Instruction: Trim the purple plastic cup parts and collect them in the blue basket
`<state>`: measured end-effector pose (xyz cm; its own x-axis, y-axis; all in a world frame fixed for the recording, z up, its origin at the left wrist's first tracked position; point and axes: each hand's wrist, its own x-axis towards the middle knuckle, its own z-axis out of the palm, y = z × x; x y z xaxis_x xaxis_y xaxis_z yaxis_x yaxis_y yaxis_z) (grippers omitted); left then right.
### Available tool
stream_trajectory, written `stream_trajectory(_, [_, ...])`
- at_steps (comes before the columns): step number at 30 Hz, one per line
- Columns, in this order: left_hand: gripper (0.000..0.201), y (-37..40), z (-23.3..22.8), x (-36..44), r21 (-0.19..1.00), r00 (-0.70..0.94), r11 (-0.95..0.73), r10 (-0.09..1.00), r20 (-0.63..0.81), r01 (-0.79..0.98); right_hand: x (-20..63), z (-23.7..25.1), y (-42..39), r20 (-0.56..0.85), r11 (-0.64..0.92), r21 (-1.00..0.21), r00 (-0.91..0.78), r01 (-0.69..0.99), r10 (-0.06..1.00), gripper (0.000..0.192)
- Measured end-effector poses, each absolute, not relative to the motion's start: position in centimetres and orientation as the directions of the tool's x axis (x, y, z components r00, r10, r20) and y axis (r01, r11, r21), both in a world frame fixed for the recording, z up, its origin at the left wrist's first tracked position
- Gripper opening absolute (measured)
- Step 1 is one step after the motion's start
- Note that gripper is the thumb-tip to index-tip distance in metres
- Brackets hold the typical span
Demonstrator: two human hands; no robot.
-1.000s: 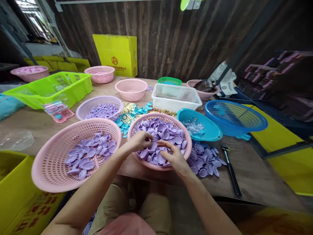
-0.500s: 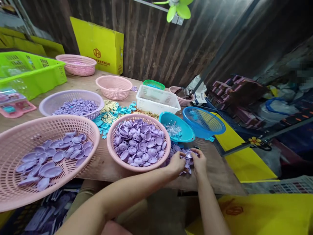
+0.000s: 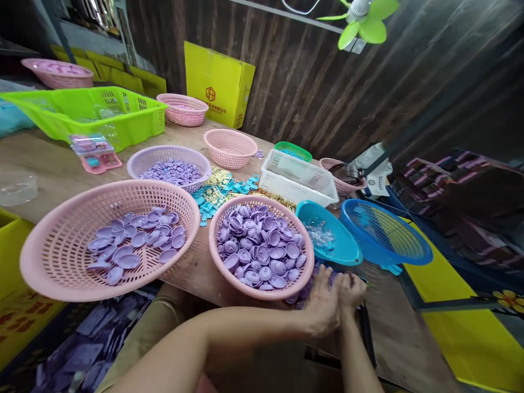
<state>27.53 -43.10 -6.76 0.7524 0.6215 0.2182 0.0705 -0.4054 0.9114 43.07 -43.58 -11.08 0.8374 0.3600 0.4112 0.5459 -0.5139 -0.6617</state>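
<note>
A long wooden table (image 3: 57, 169) runs along a dark plank wall, with a green fan (image 3: 364, 22) overhead. Both hands meet at the table's near edge: the left hand (image 3: 323, 305) and the right hand (image 3: 352, 292) press together, fingers curled over a small heap of purple caps (image 3: 305, 292) lying loose on the wood; whether either hand grips one I cannot tell. Just left of the hands, touching the heap, stands a pink basket (image 3: 262, 295) full of the same caps. Beyond the hands sit a teal bowl (image 3: 327, 240) and a blue basket (image 3: 385, 234). Far to the left a wider pink basket (image 3: 61, 262) overhangs the edge. A dark tool (image 3: 365, 333) lies just right of the right wrist; bare wood opens beyond it.
</note>
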Motion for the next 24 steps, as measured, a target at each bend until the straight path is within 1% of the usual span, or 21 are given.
stream_trajectory(2, [0.078, -43.6, -4.8, 24.8, 0.885, 0.809, -0.466, 0.514, 0.285, -0.015, 42.5, -10.3, -43.8, 0.455, -0.51, -0.679, 0.848, 0.527, 0.271, 0.026])
stream_trajectory(3, [0.078, -43.3, -3.8, 23.2, 0.858, 0.836, -0.508, 0.437, 0.332, -0.075, 41.9, -9.7, -43.8, 0.487, -0.496, -0.689, 0.844, 0.529, 0.224, 0.027])
stream_trajectory(5, [0.069, -41.7, -1.9, 20.0, 0.791, 0.834, -0.603, 0.383, 0.398, -0.101, 40.1, -7.9, -43.7, 0.561, -0.429, -0.703, 0.813, 0.566, 0.153, 0.029])
stream_trajectory(6, [0.063, -40.3, -1.3, 18.4, 0.749, 0.838, -0.659, 0.371, 0.401, -0.067, 38.9, -6.8, -43.4, 0.598, -0.381, -0.698, 0.786, 0.607, 0.156, 0.031])
stream_trajectory(7, [0.055, -38.7, -0.9, 16.9, 0.723, 0.836, -0.69, 0.412, 0.362, 0.027, 37.5, -5.7, -43.1, 0.622, -0.333, -0.685, 0.758, 0.648, 0.195, 0.032])
stream_trajectory(8, [0.048, -36.8, -0.8, 15.5, 0.691, 0.814, -0.704, 0.492, 0.308, 0.164, 36.0, -4.6, -42.6, 0.629, -0.288, -0.664, 0.724, 0.69, 0.284, 0.03])
stream_trajectory(9, [0.045, -34.8, -1.0, 14.2, 0.645, 0.783, -0.702, 0.569, 0.253, 0.302, 34.5, -3.6, -42.0, 0.622, -0.243, -0.625, 0.661, 0.742, 0.418, 0.026])
stream_trajectory(10, [0.042, -33.0, -1.2, 13.0, 0.578, 0.757, -0.696, 0.624, 0.194, 0.425, 32.9, -2.8, -41.4, 0.58, -0.174, -0.576, 0.55, 0.798, 0.601, 0.023])
stream_trajectory(11, [0.039, -31.3, -1.6, 12.0, 0.496, 0.734, -0.682, 0.668, 0.123, 0.537, 31.4, -2.2, -40.7, 0.493, -0.091, -0.534, 0.398, 0.84, 0.774, 0.021])
stream_trajectory(12, [0.036, -29.9, -2.0, 11.0, 0.421, 0.732, -0.684, 0.679, 0.065, 0.596, 30.0, -1.7, -39.9, 0.38, -0.026, -0.494, 0.243, 0.869, 0.893, 0.019])
stream_trajectory(13, [0.035, -28.8, -2.3, 10.2, 0.365, 0.739, -0.694, 0.674, 0.027, 0.62, 28.6, -1.5, -39.1, 0.254, 0.013, -0.441, 0.111, 0.897, 0.961, 0.017])
stream_trajectory(14, [0.034, -28.1, -2.6, 9.6, 0.324, 0.761, -0.718, 0.648, -0.014, 0.617, 27.4, -1.4, -38.3, 0.137, 0.019, -0.366, 0.034, 0.93, 0.99, 0.017])
stream_trajectory(15, [0.032, -27.6, -2.7, 9.1, 0.301, 0.797, -0.752, 0.602, -0.051, 0.587, 26.3, -1.4, -37.5, 0.032, 0.01, -0.273, -0.002, 0.962, 0.999, 0.017])
stream_trajectory(17, [0.029, -27.4, -2.8, 8.5, 0.285, 0.866, -0.819, 0.486, -0.119, 0.498, 24.7, -1.5, -36.2, -0.127, -0.021, -0.053, 0.014, 0.998, 0.992, 0.021])
stream_trajectory(18, [0.026, -27.4, -2.8, 8.4, 0.28, 0.888, -0.842, 0.437, -0.147, 0.461, 24.1, -1.6, -35.6, -0.18, -0.027, 0.037, 0.033, 0.999, 0.983, 0.024])
stream_trajectory(19, [0.023, -27.5, -2.6, 8.4, 0.273, 0.9, -0.858, 0.403, -0.167, 0.435, 23.7, -1.7, -35.1, -0.218, -0.026, 0.1, 0.047, 0.995, 0.975, 0.026])
stream_trajectory(21, [0.021, -27.6, -2.3, 8.7, 0.255, 0.907, -0.872, 0.381, -0.181, 0.417, 23.2, -2.0, -34.4, -0.255, -0.018, 0.158, 0.058, 0.987, 0.965, 0.031])
stream_trajectory(24, [0.021, -27.6, -1.9, 9.1, 0.247, 0.906, -0.875, 0.376, -0.195, 0.416, 23.1, -2.6, -33.9, -0.271, -0.003, 0.174, 0.051, 0.985, 0.961, 0.033])
